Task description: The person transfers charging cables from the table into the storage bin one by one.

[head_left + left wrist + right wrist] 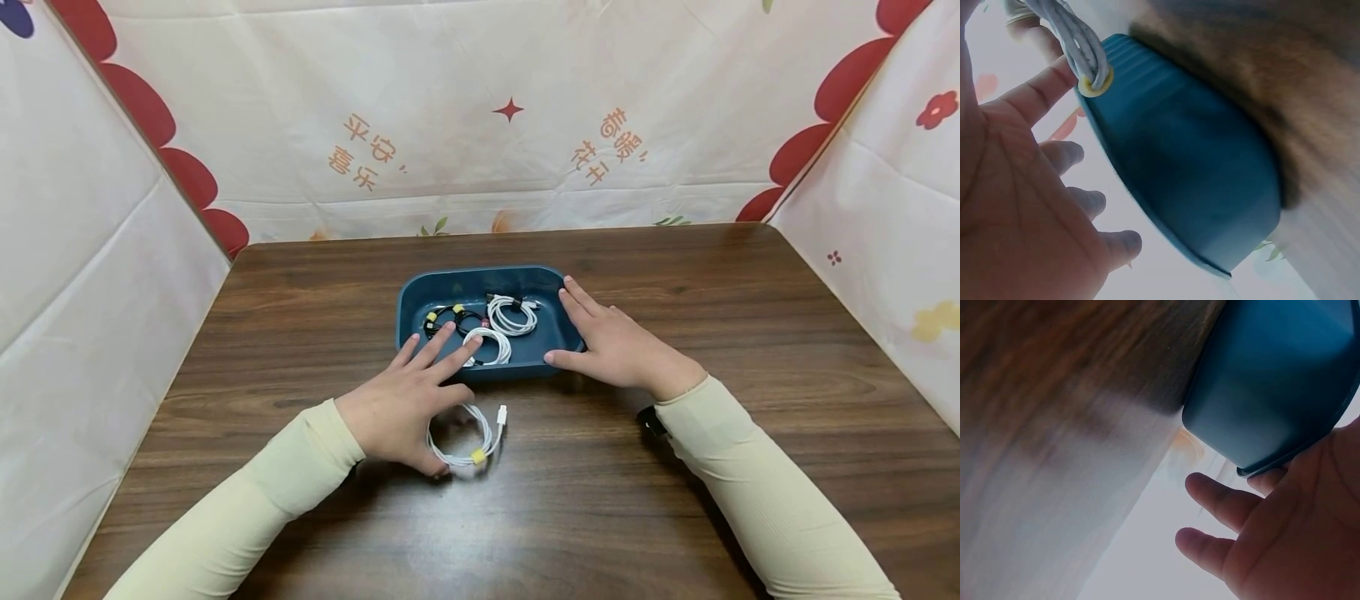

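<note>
A coil of white cable (478, 456) with a yellow tie and a white plug hangs between the thumb and index finger of my left hand (405, 408), which holds it just in front of a dark blue bin (517, 372). The left hand's other fingers spread straight over the bin's front edge. In the left wrist view the white cable (1079, 44) overlaps the bin's wall (1179, 144). My right hand (618, 346) rests at the bin's right end, fingers straight along the rim, thumb at the near corner. That hand's palm (1310, 531) shows in the right wrist view.
Inside the bin lie two white cable coils, one farther back (512, 318) with a black tie and one nearer (497, 348), plus black cable with yellow ties (458, 309). The brown wooden table (300, 317) ends at printed cloth walls (465, 167) behind and on both sides.
</note>
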A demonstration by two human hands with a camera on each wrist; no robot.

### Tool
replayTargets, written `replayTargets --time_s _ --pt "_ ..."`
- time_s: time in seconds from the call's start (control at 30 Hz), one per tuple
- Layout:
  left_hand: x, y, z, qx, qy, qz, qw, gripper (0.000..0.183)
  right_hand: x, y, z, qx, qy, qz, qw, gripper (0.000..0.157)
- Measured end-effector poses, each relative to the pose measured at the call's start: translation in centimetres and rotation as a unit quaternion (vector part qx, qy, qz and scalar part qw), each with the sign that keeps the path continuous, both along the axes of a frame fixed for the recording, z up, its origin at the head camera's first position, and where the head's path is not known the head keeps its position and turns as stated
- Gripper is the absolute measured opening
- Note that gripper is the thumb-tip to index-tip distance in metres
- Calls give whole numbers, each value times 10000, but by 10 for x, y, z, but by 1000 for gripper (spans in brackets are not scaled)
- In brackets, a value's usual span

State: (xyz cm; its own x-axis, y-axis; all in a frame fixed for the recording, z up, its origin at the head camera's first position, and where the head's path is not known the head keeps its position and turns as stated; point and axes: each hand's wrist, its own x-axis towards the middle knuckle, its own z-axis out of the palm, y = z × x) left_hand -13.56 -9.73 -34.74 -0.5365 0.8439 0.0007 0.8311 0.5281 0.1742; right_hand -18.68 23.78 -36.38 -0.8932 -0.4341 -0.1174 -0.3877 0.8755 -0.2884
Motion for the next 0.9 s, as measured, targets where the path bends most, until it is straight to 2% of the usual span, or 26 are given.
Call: replayTargets --time_s 0.23,0.43,0.73,0.9 --pt "-3 6 15 68 133 2 9999 70 0 1 0 36 -7 40 10000 103" --pt "-6 12 31 13 132 192 9997 67 0 0 0 15 10 -4 10000 103" --pt "-27 14 46 150 189 812 9964 72 0 2 -1 58 8 96 9999 104" --pt "-37 17 54 54 119 1137 9934 73 0 2 -1 20 54 82 9999 104"
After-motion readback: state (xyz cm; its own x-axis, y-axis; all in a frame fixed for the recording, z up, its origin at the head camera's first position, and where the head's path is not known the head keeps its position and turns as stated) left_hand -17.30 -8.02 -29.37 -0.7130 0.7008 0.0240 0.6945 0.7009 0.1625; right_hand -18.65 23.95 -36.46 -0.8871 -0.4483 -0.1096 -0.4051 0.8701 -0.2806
